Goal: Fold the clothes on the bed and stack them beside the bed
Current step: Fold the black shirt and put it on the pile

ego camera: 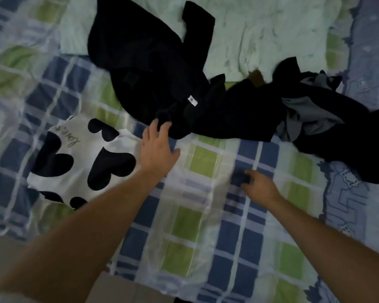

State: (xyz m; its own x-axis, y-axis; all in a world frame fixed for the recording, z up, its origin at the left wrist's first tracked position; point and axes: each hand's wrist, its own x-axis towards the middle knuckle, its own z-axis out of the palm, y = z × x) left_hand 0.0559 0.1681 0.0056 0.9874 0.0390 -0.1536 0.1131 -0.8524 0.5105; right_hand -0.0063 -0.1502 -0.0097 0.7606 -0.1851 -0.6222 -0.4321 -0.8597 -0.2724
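Note:
A large black garment [153, 62] with a small white label lies spread across the far middle of the bed. My left hand [158, 147] reaches forward, its straight fingertips touching the garment's near edge. My right hand [258, 184] hovers low over the checked blanket [206, 162], blurred, fingers loosely curled with nothing in them. To the right, more black clothes mixed with a grey piece [306, 114] lie in a rumpled heap. A white cloth with black hearts [81, 160] lies flat to the left of my left hand.
A pale green pillow [260, 29] lies at the far side, partly under the black garment. A blue patterned sheet [359, 193] shows along the right. The bed's near edge and a bit of floor [123, 289] are at the bottom.

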